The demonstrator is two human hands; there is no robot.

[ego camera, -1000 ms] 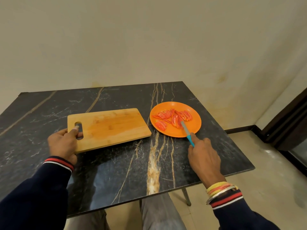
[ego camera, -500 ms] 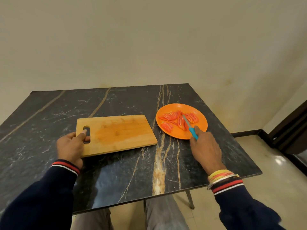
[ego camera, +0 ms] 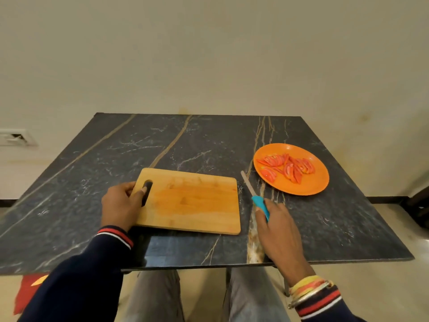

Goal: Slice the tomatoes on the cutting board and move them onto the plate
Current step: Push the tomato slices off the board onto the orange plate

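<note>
Both sleeves [ego camera: 76,282] are dark navy with red and white striped cuffs. Yellow, orange and silver bangles [ego camera: 310,290] sit just above the right cuff. Grey trousers [ego camera: 157,298] show below.

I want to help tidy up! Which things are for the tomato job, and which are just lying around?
For the job: cutting board, knife, orange plate, tomato slices.

Just lying around: red thing on the floor, wall socket.

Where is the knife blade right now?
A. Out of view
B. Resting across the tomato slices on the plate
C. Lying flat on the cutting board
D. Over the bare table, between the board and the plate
D: the right hand holds the knife with its blade over the table, between the cutting board and the plate.
</note>
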